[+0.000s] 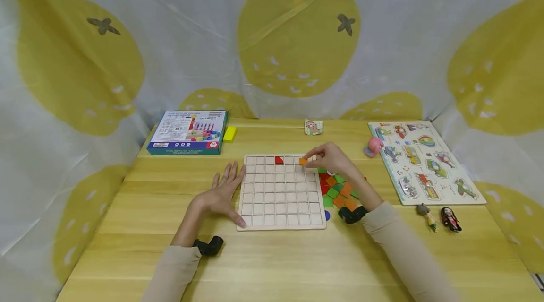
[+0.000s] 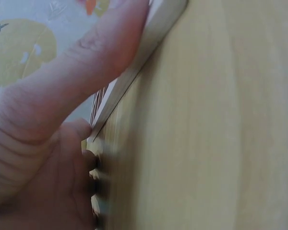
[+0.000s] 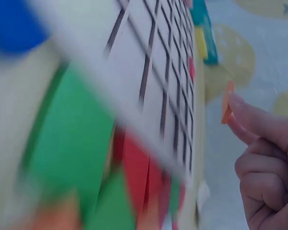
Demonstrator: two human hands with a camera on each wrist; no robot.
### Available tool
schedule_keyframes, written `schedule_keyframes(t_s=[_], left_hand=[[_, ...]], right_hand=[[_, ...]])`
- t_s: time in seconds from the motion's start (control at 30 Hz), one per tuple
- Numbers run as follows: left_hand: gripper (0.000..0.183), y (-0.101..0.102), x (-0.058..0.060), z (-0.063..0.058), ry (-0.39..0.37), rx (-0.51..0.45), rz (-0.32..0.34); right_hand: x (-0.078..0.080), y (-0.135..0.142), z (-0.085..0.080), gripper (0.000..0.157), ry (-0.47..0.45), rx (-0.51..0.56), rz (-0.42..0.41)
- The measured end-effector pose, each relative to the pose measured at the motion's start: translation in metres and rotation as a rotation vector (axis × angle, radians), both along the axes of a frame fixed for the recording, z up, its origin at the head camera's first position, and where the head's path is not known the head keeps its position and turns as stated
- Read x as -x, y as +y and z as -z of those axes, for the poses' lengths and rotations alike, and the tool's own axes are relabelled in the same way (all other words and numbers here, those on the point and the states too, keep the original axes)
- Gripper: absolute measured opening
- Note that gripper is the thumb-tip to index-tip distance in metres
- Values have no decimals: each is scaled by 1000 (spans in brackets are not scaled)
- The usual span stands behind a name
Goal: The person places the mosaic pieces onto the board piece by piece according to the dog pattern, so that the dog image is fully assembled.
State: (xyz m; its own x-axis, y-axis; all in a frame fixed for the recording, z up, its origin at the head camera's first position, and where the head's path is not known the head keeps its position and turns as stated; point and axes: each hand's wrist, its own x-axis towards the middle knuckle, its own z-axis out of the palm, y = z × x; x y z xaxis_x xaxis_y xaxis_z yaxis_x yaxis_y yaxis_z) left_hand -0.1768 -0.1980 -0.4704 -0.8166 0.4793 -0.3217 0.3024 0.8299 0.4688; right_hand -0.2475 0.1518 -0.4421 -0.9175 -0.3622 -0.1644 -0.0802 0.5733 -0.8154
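Observation:
A wooden grid board (image 1: 280, 193) lies flat on the table, its shallow square cells in rows. One red quarter-round tile (image 1: 278, 160) sits in its top row. My right hand (image 1: 333, 159) pinches an orange tile (image 1: 303, 161) between thumb and fingers over the board's upper right part; the right wrist view shows the orange tile (image 3: 227, 102) raised above the board. With fingers spread, my left hand (image 1: 218, 194) rests along the board's left edge, thumb at the lower left corner. In the left wrist view the thumb (image 2: 86, 62) lies against the board's side.
Loose green, red and orange tiles (image 1: 337, 189) lie right of the board, beside a blue round piece (image 1: 327, 215). A boxed set (image 1: 187, 133) and yellow block (image 1: 230, 134) stand back left. At right are a picture puzzle board (image 1: 425, 165), a pink toy (image 1: 374, 146) and two small figures (image 1: 450, 219).

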Motion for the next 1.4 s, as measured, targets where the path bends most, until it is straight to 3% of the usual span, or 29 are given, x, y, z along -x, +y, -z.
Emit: schedule_keyframes(t_s=[0.17,0.3,0.47,0.73,0.83,0.93,1.07,1.2,1.4], left_hand=[[154,2,0,1,8,14,3],[154,2,0,1,7,15,-4],[154,1,-1,1,7,7,-10],[152,1,-2,-2,17,16,-7],[152,2,-1,-1,25,7,2],[153,3,-1,0,23,6,6],[153,5,-1,0,23,5,10],[153,4,-2,1,10,-4,0],[153,3,0,3,9,5,-2]], right_hand=[[19,-61,14,19,4,30,-15],[29,-88,22,19,26,30,33],[33,-99,28,18,48,17,86],[32,-100,25,26,-17,63,22],[30,-86,21,32,-16,63,-1],[24,-56,13,34,7,40,-4],[13,3,9,32,44,-10,52],[6,53,17,33,103,-79,123],[1,88,26,43,70,-125,231]])
